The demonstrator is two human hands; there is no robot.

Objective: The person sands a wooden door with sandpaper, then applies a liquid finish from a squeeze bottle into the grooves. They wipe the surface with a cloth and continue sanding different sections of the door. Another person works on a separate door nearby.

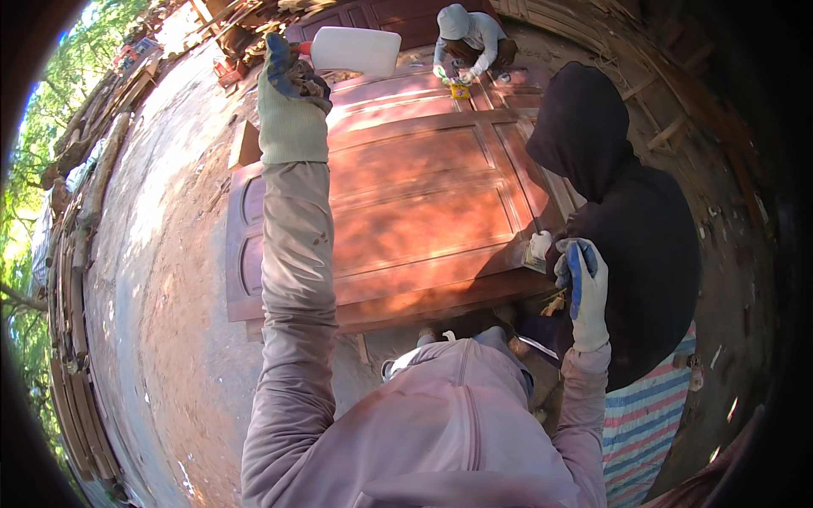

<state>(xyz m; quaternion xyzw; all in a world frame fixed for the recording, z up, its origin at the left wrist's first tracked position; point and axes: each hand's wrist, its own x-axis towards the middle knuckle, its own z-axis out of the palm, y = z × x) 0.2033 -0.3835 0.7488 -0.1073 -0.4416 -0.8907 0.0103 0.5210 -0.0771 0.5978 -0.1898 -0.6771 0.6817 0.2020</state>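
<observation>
My left hand [294, 97], in a pale knit glove with a blue, stained palm, is raised at upper left. It is closed round the red neck end of a white plastic bottle [356, 51], which lies sideways in the air above the door. My right hand [584, 275], in a similar glove, is raised at the right beside the co-worker in black. Its fingers are curled together; what they hold, if anything, is hidden. Between my arms lies a reddish-brown panelled wooden door [415, 195], patched with sunlight.
A co-worker in a black hood [627, 212] bends close at my right, a gloved hand [539, 245] at the door's edge. Farther off, a crouching person [472, 46] works with a yellow tool [460, 91]. Stacked timber [76, 364] lines the left; a striped sheet [648, 423] lies lower right.
</observation>
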